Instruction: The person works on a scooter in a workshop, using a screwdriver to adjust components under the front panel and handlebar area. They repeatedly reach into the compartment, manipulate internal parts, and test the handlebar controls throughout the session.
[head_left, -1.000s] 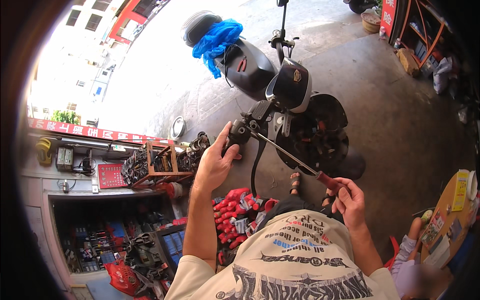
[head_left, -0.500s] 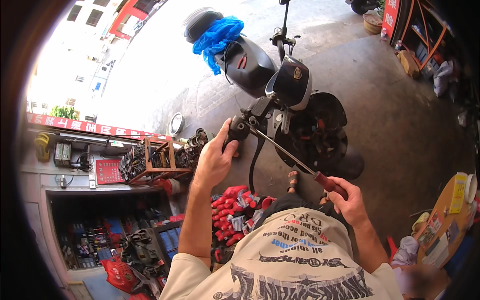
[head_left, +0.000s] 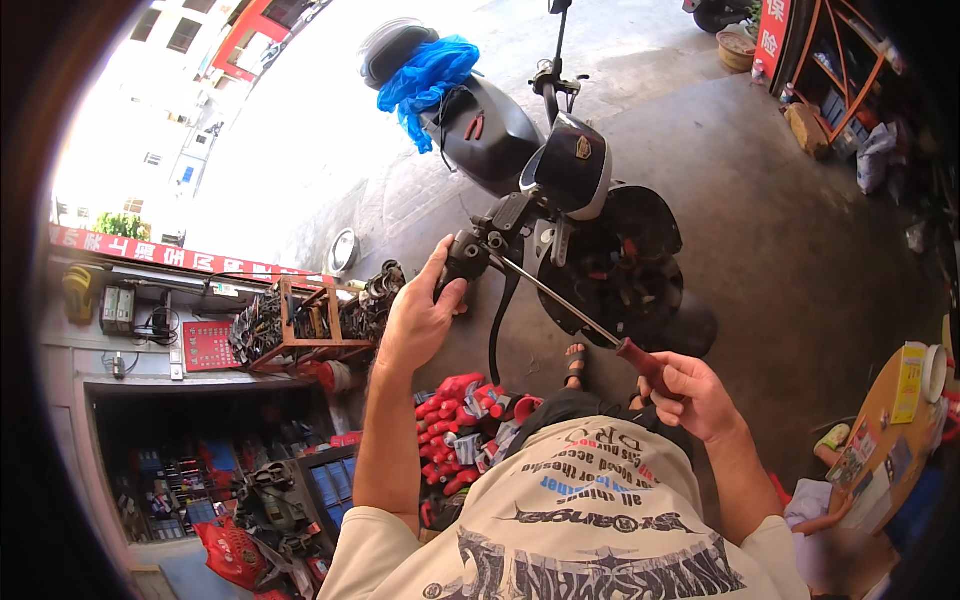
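My left hand (head_left: 418, 312) is closed around the black handlebar grip and switch housing (head_left: 464, 258) of an electric scooter (head_left: 572, 165). A long screwdriver (head_left: 560, 302) with a dark red handle is in my right hand (head_left: 695, 395), its fingers wrapped round the handle end. The steel shaft slants up and left, its tip at the housing just right of my left hand. Whether the tip sits in a screw is too small to tell. Red-handled pliers (head_left: 474, 126) lie on the scooter's dark seat, beside a blue plastic bag (head_left: 430, 80).
Red bottles (head_left: 455, 430) are piled left of my legs. A rack of hanging parts (head_left: 300, 325) stands behind them. At right is a wooden table (head_left: 880, 465) with papers, a person's arm (head_left: 825, 518) near it. Orange-framed shelves (head_left: 850, 90) stand far right.
The whole view has shifted slightly, so things sit a little further left. My right fingers have shifted slightly on the screwdriver handle; its tip stays at the housing. A person's arm shows at lower right.
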